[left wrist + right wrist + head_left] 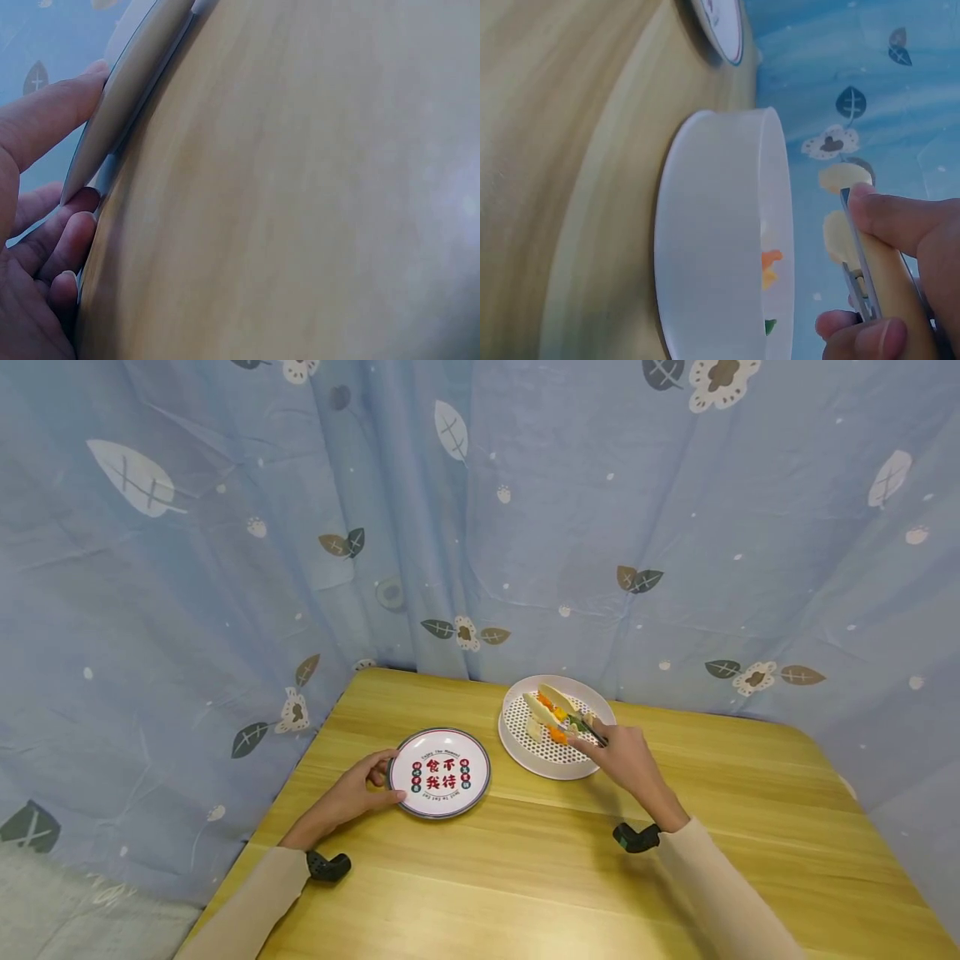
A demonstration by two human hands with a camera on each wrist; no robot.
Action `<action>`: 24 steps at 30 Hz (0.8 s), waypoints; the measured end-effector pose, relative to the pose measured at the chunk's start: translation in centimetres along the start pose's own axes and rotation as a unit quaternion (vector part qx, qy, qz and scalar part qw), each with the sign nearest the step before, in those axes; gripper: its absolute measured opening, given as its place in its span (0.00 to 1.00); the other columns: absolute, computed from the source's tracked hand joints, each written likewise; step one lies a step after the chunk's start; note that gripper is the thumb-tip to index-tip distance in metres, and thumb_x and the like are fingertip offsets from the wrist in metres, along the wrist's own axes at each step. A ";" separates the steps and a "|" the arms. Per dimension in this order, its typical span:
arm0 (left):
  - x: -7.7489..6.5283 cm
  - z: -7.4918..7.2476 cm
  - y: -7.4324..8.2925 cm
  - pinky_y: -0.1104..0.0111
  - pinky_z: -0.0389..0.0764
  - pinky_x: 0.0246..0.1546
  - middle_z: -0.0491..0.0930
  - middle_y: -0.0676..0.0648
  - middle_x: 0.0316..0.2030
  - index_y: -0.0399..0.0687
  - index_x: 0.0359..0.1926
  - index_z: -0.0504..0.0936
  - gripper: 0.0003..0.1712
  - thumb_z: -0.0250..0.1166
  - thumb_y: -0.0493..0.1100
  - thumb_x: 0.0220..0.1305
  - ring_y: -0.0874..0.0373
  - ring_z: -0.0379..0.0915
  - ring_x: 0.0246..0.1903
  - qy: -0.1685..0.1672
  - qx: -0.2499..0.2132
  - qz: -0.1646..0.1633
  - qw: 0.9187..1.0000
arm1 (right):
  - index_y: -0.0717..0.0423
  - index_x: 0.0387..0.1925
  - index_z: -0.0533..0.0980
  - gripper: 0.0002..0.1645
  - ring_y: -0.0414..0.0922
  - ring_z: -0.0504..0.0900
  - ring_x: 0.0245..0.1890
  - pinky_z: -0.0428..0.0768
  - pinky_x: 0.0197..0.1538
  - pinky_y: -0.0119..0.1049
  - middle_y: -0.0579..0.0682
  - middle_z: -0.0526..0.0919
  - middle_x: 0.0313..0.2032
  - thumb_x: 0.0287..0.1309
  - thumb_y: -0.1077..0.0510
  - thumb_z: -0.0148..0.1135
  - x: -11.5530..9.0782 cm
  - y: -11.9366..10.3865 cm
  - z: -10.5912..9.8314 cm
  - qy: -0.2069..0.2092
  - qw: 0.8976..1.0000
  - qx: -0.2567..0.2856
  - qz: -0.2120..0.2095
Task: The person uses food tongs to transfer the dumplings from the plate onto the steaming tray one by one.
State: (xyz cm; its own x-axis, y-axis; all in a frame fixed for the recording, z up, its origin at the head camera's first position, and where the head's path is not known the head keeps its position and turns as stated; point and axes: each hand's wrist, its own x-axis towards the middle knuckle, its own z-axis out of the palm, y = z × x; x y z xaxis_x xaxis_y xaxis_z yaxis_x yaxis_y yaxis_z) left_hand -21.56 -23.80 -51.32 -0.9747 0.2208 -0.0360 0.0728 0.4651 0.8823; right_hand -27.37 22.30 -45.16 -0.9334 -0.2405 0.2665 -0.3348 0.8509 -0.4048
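My left hand (358, 791) grips the left rim of a round white plate (480, 768) with red lettering. Its thumb lies on the rim and the other fingers are at the underside in the left wrist view. My right hand (628, 760) holds a pair of food tongs (885, 281), whose cream, paddle-like tips (542, 713) are spread apart over a white round steamer basket (712, 232). In the perforated basket lie orange pieces (558, 736), a green piece (770, 326) and pale pieces (534, 730). The basket wall hides most of them in the right wrist view.
The plate and basket stand side by side on a wooden table (480, 877), the basket nearer the back edge. A blue patterned curtain (555, 527) hangs behind and left of the table. A dark wrist device (636, 837) sits at each sleeve.
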 end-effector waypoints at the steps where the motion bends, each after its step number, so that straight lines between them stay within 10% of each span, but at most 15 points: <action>1: -0.1 0.0 0.4 0.60 0.67 0.47 0.71 0.36 0.55 0.38 0.74 0.65 0.43 0.75 0.40 0.64 0.43 0.65 0.48 -0.001 -0.001 0.000 1.000 | 0.64 0.57 0.83 0.37 0.42 0.59 0.18 0.60 0.24 0.37 0.43 0.58 0.17 0.62 0.37 0.70 -0.3 -0.2 0.0 0.004 1.000 0.003 -0.003; 24: 0.8 0.0 -1.6 0.60 0.68 0.48 0.72 0.42 0.55 0.45 0.74 0.67 0.44 0.77 0.46 0.61 0.49 0.65 0.46 0.004 0.009 -0.002 1.000 | 0.59 0.53 0.86 0.34 0.31 0.59 0.17 0.62 0.21 0.29 0.34 0.65 0.17 0.56 0.37 0.75 -5.2 -4.3 2.6 0.008 0.992 0.070 -0.101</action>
State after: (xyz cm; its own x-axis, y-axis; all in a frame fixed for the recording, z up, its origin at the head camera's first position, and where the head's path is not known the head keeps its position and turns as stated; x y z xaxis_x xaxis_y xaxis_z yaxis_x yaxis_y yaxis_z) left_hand -22.41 -24.36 -52.77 -0.9764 0.2132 -0.0356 0.0732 0.4810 0.8736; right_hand -21.47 18.69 -47.09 -0.8440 -0.3908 0.3673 -0.5300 0.7131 -0.4589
